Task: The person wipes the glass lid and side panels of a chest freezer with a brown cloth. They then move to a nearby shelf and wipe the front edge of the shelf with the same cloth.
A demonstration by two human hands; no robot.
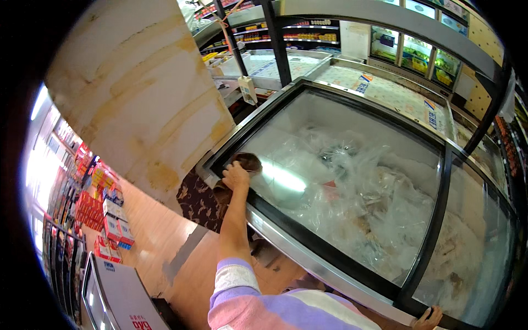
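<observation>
A chest freezer with black-framed glass lids (288,128) lies before me, tilted in the view. At its left corner, my left hand (236,176) grips a dark brown cloth (249,161) against the frame and glass. Just below the hand, dark brown patterned fabric (199,202) hangs beside the corner; whether it joins the cloth is hidden. My right hand (429,319) rests on the freezer's front edge at the bottom right, partly cut off, with no held thing visible. Under the glass are clear plastic bags (354,185) with frosty contents, blurred by reflections.
A stained pale pillar (144,99) stands close to the freezer's left end. More freezers with printed covers (371,84) adjoin the far side, below a black post (277,45). Stacked red boxes (88,210) and a white cabinet (123,293) stand on the wooden floor at left.
</observation>
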